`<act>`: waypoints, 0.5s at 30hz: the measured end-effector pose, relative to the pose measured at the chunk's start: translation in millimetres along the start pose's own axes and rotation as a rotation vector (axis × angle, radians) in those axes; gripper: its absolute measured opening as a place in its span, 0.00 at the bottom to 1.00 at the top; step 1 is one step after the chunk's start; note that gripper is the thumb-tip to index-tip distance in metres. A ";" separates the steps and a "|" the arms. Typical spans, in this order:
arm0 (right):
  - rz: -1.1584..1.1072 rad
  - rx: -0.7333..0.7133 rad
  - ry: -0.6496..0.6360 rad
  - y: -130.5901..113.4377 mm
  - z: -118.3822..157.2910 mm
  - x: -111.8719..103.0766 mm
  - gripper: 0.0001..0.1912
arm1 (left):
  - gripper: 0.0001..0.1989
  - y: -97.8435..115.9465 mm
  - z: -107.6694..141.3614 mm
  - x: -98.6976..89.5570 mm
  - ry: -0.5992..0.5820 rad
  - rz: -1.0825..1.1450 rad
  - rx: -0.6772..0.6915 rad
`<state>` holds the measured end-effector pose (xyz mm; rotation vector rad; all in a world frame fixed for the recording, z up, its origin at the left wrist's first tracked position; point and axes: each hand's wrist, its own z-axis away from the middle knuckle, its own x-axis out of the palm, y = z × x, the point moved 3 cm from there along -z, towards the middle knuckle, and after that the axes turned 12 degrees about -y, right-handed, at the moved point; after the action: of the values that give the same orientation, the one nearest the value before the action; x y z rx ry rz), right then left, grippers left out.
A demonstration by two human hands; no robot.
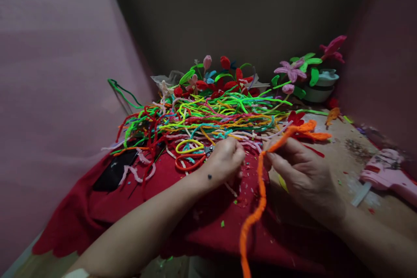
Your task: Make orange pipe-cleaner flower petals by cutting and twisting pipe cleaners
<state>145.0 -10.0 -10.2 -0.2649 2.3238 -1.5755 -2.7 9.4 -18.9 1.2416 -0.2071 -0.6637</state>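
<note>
An orange pipe cleaner (260, 191) is pinched between the thumb and fingers of my right hand (302, 178). Its long tail hangs down toward me, and its far end is bent into petal-like loops beyond the fingers. My left hand (226, 158) is closed, fingers curled over the red cloth (202, 226); whatever it may hold is hidden. Right beside that hand lie scissors (192, 154) with one yellow and one red handle loop, their blades mostly covered. A heap of many-coloured pipe cleaners (208, 113) spreads just beyond both hands.
A pink glue gun (387, 171) rests on the brown board (325, 173) at right. Finished pipe-cleaner flowers (291, 70) stand near a pale pot (319, 93). More flowers (239, 80) lie behind the heap. A dark flat object (112, 173) sits at left.
</note>
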 end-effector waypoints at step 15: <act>-0.718 0.229 0.025 18.6 -13.9 3.2 0.04 | 0.13 8.1 5.3 -7.3 -0.138 0.312 0.155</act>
<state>137.5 7.9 -23.2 -1.1215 2.1470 -2.1369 -8.3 10.7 -8.3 1.2775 -0.5644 -0.4678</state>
